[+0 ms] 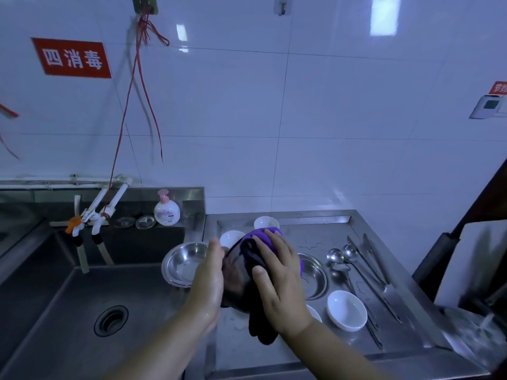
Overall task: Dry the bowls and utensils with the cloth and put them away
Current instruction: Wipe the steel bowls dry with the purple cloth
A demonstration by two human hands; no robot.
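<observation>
While one dish is being wiped, most of the job looks to lie ahead
In hand: a dark bowl [236, 281] held on edge above the drainboard [329, 344], between the two hands
Left hand [210, 272]: fingers straight and together, flat against the bowl's left side, steadying it rather than curling round it
Right hand [277, 281]: fingers spread over the purple cloth [263, 237], thumb bearing on it, pressing it to the bowl; a dark tail of cloth hangs below the wrist
Step, as I judge it: drying this bowl, not yet finished
Waiting on the drainboard: steel bowls [183, 263] at the left edge, another steel bowl [315, 272] to the right, small white bowls [347, 309] front and back
Utensils: ladles [341, 255] and tongs [375, 267] lying side by side at the right, untouched
Put away: nothing that I can see; no shelf or cupboard for them is in view
Sink [82, 297]: holds no dishes where visible
</observation>
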